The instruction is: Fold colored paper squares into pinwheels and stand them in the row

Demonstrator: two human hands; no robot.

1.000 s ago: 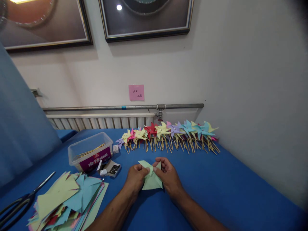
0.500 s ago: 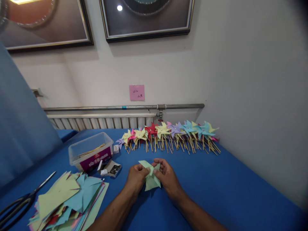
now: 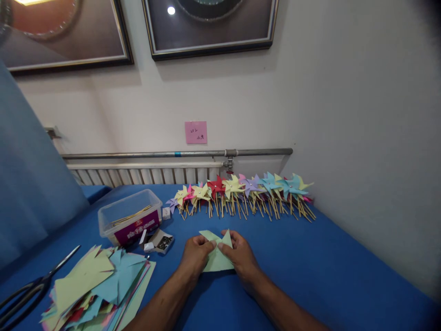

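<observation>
Centrally in the lower frame, the left hand (image 3: 195,255) and right hand (image 3: 245,258) pinch a green paper (image 3: 217,263) between closed fingers (image 3: 237,240) over the worktop (image 3: 310,271), apparently at the corner-folding step, the next move seemingly calling for steady thumb pressure at its middle.
</observation>
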